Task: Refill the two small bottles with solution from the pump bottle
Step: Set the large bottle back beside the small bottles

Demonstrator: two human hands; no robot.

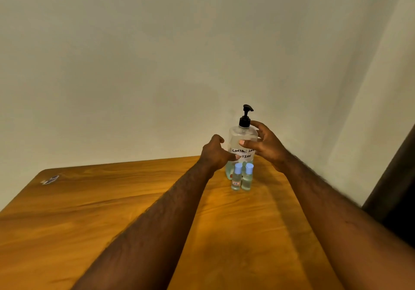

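Head view, looking down along two bare forearms that reach forward over a wooden table (112, 199).

The pump bottle (235, 140) stands upright at about one o'clock, near the table's far edge and close to the wall (134, 65). It is clear with a black pump, a handwritten label and pale liquid low inside. Touching or just beside its base, at its six o'clock, stand the two small bottles, side by side and upright with blue caps on: the left small bottle (236, 178) and the right small bottle (247, 177).

The left hand (215, 152) is at the pump bottle's nine o'clock, fingers loosely curled, grasping nothing, one digit pointing at the label; whether it touches cannot be told. The right hand (266, 143) is at three o'clock, released, fingers spread and arched around the bottle's shoulder, thumb across its front, not clamped on it.

Bare tabletop spreads from six to ten o'clock. A small dark object (49, 179) lies by the far left corner. A dark panel (395, 188) stands at four o'clock.
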